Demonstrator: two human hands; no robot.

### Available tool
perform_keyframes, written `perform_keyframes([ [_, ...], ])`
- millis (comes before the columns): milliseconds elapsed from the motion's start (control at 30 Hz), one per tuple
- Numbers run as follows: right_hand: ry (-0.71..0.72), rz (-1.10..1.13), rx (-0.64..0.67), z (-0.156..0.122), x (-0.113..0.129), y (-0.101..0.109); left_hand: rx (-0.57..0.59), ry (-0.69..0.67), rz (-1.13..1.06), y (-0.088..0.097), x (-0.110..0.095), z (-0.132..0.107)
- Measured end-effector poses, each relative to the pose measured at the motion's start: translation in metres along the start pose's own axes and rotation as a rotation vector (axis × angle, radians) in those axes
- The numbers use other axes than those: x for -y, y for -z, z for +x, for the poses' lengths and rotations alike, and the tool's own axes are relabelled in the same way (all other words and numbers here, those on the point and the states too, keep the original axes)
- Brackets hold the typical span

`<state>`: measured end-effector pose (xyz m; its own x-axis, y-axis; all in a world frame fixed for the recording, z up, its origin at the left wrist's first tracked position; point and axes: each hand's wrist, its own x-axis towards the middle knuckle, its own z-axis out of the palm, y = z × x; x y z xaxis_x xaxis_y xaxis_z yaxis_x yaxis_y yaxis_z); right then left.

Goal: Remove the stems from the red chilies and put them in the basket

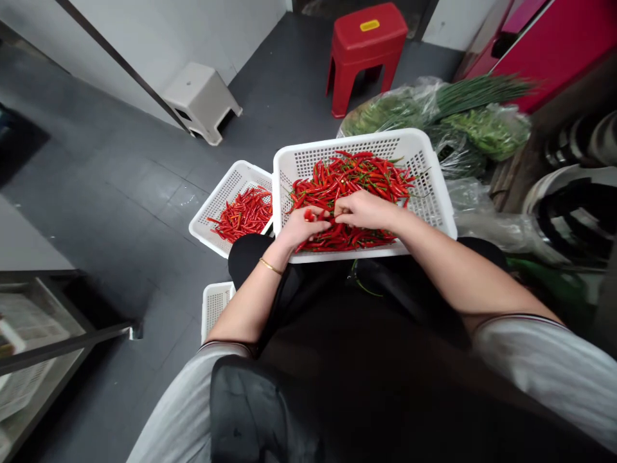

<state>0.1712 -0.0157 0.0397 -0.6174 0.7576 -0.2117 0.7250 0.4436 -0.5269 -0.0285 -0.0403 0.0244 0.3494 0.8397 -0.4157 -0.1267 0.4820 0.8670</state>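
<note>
A white perforated basket rests across my lap with a heap of red chili peppers in it, many with green stems. Over the near part of the heap, my left hand is closed around a few red chili peppers. Close beside it, my right hand pinches at the end of a chili pepper, its fingertips almost touching the left ones. To the left on the floor stands a second white basket holding red chili peppers, mostly without visible stems.
A smaller white basket sits by my left leg. Ahead are a grey stool and a red stool. Bagged green vegetables lie at the right, near a white bucket. A metal shelf is at lower left.
</note>
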Motion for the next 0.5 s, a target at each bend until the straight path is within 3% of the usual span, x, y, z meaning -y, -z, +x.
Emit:
perform_keyframes([
  [100,-0.035,0.233,-0.062,0.002,0.004,0.026,0.022,-0.033,0.203,-0.022,0.005,0.012],
  [200,-0.078,0.486,-0.174,0.005,0.005,0.032,0.020,-0.034,0.089,-0.034,0.007,0.019],
  [267,-0.106,0.617,-0.264,0.002,0.003,0.026,0.045,-0.021,-0.093,-0.034,0.007,0.019],
  [333,-0.135,0.644,-0.273,-0.005,0.001,0.014,0.089,0.003,-0.272,-0.030,0.008,0.017],
  [433,-0.145,0.512,-0.186,-0.014,0.004,-0.011,0.071,0.047,-0.414,-0.025,0.011,0.013],
  [500,-0.124,0.408,-0.215,-0.017,0.007,-0.029,0.045,0.077,-0.409,-0.024,0.014,0.012],
])
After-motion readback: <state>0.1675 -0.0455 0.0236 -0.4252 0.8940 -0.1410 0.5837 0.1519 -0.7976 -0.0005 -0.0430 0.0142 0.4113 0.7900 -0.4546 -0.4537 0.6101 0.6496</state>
